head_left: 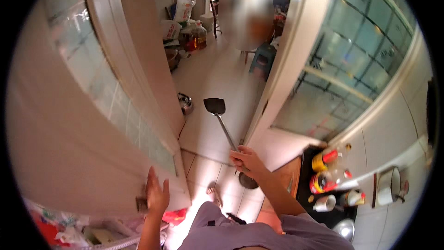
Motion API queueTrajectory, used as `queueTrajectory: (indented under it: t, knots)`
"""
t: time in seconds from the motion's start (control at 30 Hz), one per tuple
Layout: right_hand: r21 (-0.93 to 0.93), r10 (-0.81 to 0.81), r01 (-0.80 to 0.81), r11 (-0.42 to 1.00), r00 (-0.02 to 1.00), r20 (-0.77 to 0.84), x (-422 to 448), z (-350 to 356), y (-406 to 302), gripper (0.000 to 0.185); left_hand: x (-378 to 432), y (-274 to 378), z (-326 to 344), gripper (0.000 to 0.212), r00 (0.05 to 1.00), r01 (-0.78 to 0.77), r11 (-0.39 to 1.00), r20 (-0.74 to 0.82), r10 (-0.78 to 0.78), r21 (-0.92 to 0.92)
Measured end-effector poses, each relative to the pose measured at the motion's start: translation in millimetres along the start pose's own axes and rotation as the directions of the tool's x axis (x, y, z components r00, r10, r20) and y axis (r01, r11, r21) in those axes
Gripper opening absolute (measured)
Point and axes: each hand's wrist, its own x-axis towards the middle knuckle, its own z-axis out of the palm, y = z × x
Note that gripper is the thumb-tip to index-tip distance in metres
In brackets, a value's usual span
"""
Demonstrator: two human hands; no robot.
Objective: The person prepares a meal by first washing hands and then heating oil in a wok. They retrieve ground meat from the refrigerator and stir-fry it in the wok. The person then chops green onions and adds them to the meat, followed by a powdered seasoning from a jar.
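Observation:
My right hand [248, 163] grips the handle of a metal wok spatula [224, 130]. Its dark, broad blade [215, 106] points away from me, above the floor at the doorway. Below this hand shows a dark round utensil [247, 180], partly covered by my wrist; whether I hold it too is unclear. My left hand [156, 191] is raised with its thumb and fingers apart, holding nothing. It is in front of a white door panel [104, 166], beside a dark door handle [141, 204]; I cannot tell if they touch.
Right of me, a dark counter [301, 194] bears several bottles [321, 161] and a white mug [324, 203]. A glazed door [347, 62] borders the opening. Beyond lie a kettle [185, 103], oil jugs [199, 36], sacks [184, 8] and a plastic stool [262, 60]. Bags [52, 229] fill the lower left.

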Motion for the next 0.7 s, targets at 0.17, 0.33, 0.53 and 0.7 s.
queueTrajectory:
  t: [0.17, 0.33, 0.53, 0.7]
  knots:
    - [0.093, -0.07, 0.079, 0.992, 0.993, -0.096, 180, 37, -58, 0.012, -1, -39, 9, 0.052, 0.99, 0.13, 0.942, 0.084, -0.109, -0.308]
    - [0.084, -0.099, 0.111, 0.99, 0.986, -0.137, 332, 16, -102, 0.019, 97, 32, -21, 0.047, 0.944, 0.323, 0.927, 0.128, -0.303, -0.189]
    - [-0.046, -0.063, 0.055, 0.997, 0.981, -0.183, 446, -8, -168, 0.022, 247, 50, 22, 0.039, 0.891, 0.448, 0.799, 0.27, -0.364, -0.401]
    - [-0.297, 0.002, -0.048, 0.954, 0.988, -0.154, 559, -53, -215, 0.021, 397, 51, 76, 0.037, 0.866, 0.448, 0.763, 0.438, -0.241, -0.466]
